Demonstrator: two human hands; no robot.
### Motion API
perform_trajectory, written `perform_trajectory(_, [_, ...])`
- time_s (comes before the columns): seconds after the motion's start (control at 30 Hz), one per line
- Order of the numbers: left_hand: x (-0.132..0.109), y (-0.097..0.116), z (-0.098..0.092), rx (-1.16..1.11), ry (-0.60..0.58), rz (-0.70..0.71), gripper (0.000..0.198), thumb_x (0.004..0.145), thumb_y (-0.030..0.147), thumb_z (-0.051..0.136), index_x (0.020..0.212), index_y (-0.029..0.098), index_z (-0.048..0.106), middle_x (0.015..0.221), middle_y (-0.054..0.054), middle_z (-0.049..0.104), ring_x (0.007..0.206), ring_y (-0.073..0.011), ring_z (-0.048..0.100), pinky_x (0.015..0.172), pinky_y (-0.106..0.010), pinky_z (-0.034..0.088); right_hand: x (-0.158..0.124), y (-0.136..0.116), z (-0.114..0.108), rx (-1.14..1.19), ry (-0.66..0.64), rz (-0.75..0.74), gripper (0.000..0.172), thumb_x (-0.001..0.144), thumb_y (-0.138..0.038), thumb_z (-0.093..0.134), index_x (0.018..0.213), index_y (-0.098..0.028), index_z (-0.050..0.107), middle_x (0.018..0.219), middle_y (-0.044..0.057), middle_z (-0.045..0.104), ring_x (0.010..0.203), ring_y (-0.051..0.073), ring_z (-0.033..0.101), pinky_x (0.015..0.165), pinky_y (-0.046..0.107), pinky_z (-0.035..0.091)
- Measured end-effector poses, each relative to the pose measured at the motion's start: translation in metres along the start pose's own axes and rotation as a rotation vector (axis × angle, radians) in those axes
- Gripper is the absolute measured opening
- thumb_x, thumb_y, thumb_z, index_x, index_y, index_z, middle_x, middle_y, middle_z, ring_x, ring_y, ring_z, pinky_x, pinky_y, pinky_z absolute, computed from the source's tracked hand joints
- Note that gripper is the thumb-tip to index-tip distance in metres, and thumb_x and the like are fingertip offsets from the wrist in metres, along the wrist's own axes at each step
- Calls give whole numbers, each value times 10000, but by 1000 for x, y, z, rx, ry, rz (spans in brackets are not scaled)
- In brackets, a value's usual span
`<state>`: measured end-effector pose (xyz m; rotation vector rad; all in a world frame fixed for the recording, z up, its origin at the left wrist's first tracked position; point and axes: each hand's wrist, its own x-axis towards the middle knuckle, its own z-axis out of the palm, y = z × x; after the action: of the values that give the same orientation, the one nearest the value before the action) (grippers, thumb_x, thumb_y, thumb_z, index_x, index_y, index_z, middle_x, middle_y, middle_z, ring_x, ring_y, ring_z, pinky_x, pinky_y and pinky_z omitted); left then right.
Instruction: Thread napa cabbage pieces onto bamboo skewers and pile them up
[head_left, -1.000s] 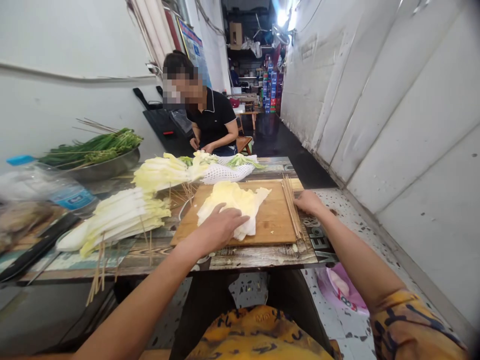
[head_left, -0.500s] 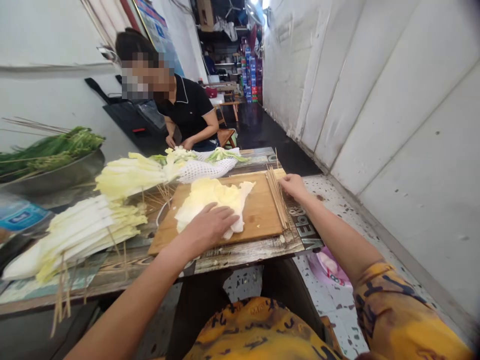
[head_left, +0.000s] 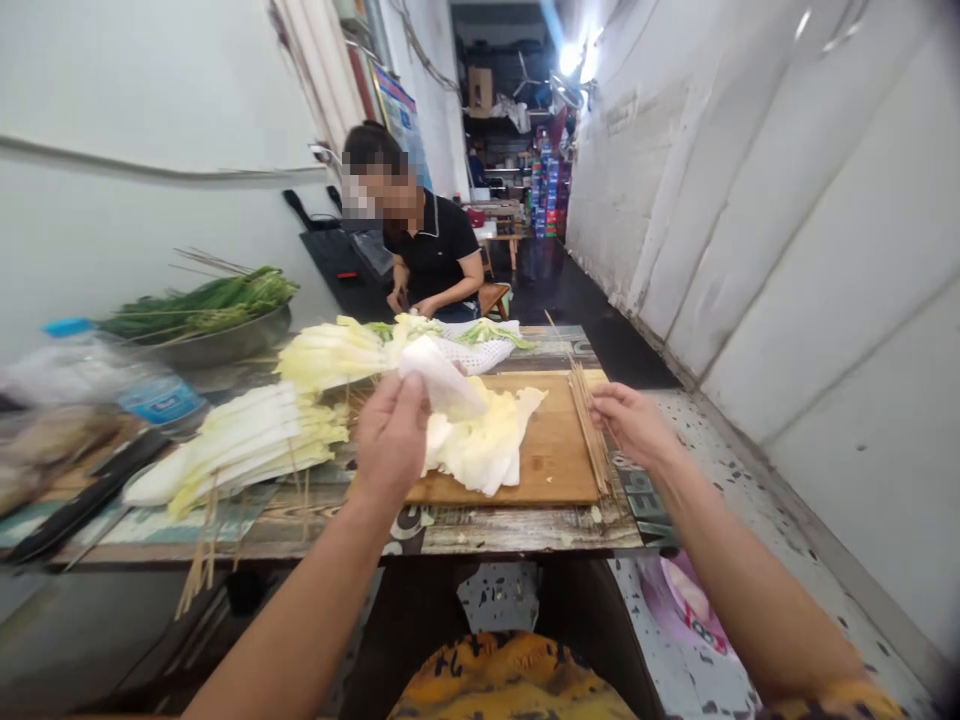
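Observation:
My left hand (head_left: 391,435) is raised above the near left of the wooden cutting board (head_left: 553,450), closed on one pale cabbage leaf (head_left: 442,382) that it holds up. More cabbage leaves (head_left: 484,448) lie heaped on the board below. My right hand (head_left: 631,420) is lifted beside the bundle of bamboo skewers (head_left: 586,425) at the board's right edge, fingers pinched on one thin skewer (head_left: 570,355) that points up and away.
Skewered cabbage bundles (head_left: 247,440) lie left of the board, with a water bottle (head_left: 127,385) and a metal bowl of green chives (head_left: 202,320) beyond. A person in a black shirt (head_left: 435,250) works at the table's far end. A white wall runs along the right.
My left hand rose from pressing the heap and now holds one leaf up. My right hand lifted off the skewer bundle with a skewer pinched in its fingers.

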<state>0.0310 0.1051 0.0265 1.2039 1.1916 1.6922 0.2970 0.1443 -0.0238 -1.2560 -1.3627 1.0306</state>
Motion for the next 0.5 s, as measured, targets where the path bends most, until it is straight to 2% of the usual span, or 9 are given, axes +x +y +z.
perform_trajectory(0.07, [-6,11,2,-255,-34,-135,285,863,322,479,1069,173,606,965,-73,697,918,-220,646,799,-353,517,-29,-11,15,15,-71,-100,269,880,-251,539,1127,-154,583,779,13,649,546,87,568,501,216,472])
perform_trajectory(0.13, [-14,14,0,-365,-54,-344,246,860,282,498,1019,146,628,885,-86,712,805,-199,667,731,-328,535,-59,-20,31,-5,-142,-183,269,855,-261,557,1106,-204,630,787,14,670,538,98,570,473,217,456])
perform_trajectory(0.2, [-26,10,-4,-405,-75,-562,232,858,281,519,966,123,651,845,-96,717,723,-176,664,669,-288,540,-85,-25,48,-50,-191,-259,202,828,-256,596,993,-226,709,794,29,695,663,141,623,583,256,499])
perform_trajectory(0.27, [-39,5,-11,-436,-119,-675,184,831,259,572,920,130,669,869,-93,722,687,-149,654,635,-250,535,-104,-26,60,-95,-214,-337,208,840,-228,580,985,-254,727,826,35,718,758,169,650,699,297,515])
perform_trajectory(0.37, [-56,3,-22,-465,-186,-689,152,745,188,652,892,161,683,934,-69,723,712,-132,651,652,-225,526,-119,-20,68,-226,-207,-456,280,883,-187,515,1087,-268,688,974,54,724,887,193,661,802,331,507])
perform_trajectory(0.5, [-71,2,-30,-423,-258,-602,230,712,232,686,931,161,691,981,-82,714,803,-167,651,711,-255,514,-125,-15,64,-421,-238,-536,308,907,-160,469,1140,-258,645,897,61,720,776,176,671,676,279,522])
